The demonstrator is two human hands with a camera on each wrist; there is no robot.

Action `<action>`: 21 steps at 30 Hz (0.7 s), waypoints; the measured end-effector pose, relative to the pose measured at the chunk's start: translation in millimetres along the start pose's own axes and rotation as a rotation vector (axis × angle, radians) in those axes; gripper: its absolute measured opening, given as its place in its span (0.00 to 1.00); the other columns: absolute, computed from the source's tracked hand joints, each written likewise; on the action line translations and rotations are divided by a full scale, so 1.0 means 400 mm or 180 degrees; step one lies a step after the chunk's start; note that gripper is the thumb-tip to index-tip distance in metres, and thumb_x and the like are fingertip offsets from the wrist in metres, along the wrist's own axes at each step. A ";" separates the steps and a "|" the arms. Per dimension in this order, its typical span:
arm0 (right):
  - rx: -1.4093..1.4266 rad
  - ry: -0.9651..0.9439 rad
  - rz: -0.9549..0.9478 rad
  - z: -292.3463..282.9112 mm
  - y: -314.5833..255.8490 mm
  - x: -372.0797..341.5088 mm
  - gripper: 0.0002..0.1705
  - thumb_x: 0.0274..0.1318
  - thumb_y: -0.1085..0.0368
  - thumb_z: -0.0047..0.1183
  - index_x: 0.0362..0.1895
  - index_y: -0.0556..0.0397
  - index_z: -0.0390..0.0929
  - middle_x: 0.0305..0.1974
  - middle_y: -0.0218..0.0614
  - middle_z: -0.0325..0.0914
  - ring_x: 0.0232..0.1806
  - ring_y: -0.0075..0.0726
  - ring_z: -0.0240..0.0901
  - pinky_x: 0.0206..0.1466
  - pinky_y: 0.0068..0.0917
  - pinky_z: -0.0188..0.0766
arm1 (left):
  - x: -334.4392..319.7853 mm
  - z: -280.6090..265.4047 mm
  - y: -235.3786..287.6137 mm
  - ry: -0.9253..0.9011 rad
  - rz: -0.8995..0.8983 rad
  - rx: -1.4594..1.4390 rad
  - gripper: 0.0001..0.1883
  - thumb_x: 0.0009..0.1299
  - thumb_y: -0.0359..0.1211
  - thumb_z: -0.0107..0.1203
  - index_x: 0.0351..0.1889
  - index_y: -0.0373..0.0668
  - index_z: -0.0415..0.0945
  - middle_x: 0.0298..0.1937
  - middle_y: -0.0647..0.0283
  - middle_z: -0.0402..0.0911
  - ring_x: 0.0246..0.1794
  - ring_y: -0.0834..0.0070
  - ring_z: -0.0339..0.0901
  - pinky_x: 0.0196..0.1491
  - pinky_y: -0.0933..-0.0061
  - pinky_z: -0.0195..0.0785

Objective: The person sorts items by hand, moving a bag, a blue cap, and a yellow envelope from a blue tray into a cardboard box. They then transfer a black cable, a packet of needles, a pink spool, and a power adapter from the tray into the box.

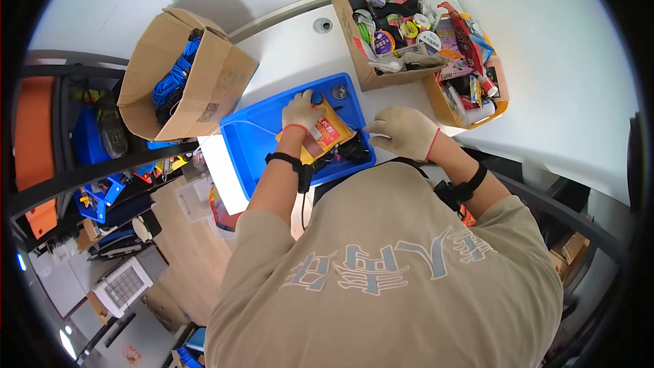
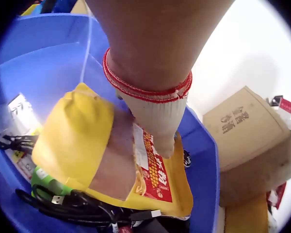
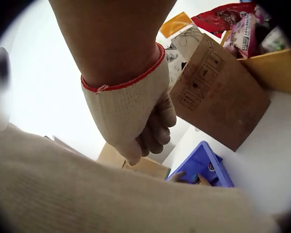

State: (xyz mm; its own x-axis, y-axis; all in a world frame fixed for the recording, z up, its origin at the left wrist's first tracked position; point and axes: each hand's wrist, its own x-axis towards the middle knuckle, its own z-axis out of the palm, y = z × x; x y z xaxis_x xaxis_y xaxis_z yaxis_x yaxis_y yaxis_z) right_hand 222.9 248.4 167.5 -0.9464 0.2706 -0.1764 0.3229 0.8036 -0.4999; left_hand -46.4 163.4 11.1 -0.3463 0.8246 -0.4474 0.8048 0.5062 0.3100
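Observation:
My gloved left hand holds a yellow food bag with a red label and a see-through window, over the blue bin. In the left wrist view, that hand reaches down onto the far side of the bag, and its fingertips are partly hidden. Black cables with USB plugs lie beneath the bag. Just off the bin's right side is my gloved right hand, its fingers loosely bent and nothing in them. A small round metallic item sits in the bin's far corner.
Behind the bin on the left stands an open cardboard box with blue cable. A second cardboard box full of packets and tubs is at the back right, beside a yellow-orange basket of snacks. All stand on the white table.

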 end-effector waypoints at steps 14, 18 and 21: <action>0.0606 0.0393 0.1307 0.018 -0.072 -0.064 0.18 0.65 0.53 0.56 0.51 0.49 0.86 0.45 0.40 0.83 0.51 0.50 0.79 0.56 0.46 0.75 | -0.018 0.059 -0.057 0.0274 0.0531 -0.0818 0.25 0.65 0.46 0.63 0.58 0.45 0.80 0.58 0.56 0.82 0.60 0.57 0.80 0.61 0.56 0.75; 0.0106 0.0201 0.1001 0.061 -0.095 -0.013 0.18 0.65 0.53 0.56 0.52 0.47 0.86 0.45 0.40 0.83 0.52 0.50 0.79 0.57 0.46 0.75 | 0.001 0.065 -0.042 0.0207 0.0440 -0.0101 0.24 0.64 0.46 0.64 0.57 0.46 0.80 0.58 0.57 0.82 0.60 0.56 0.80 0.61 0.56 0.75; 0.0165 0.0031 0.1078 0.047 -0.131 -0.006 0.19 0.65 0.52 0.56 0.53 0.47 0.86 0.45 0.40 0.83 0.52 0.50 0.80 0.57 0.47 0.75 | 0.016 0.071 -0.035 0.0090 0.0510 0.0297 0.21 0.66 0.45 0.63 0.54 0.46 0.82 0.55 0.57 0.82 0.58 0.56 0.81 0.60 0.56 0.76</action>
State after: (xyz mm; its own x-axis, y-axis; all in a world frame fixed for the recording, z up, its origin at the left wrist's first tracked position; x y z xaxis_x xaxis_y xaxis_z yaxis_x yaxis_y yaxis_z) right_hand 208.6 195.8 178.3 -0.7853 0.5227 -0.3318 0.6186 0.6393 -0.4569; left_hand -46.2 154.3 -19.6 -0.2223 0.9002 -0.3744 0.8916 0.3431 0.2956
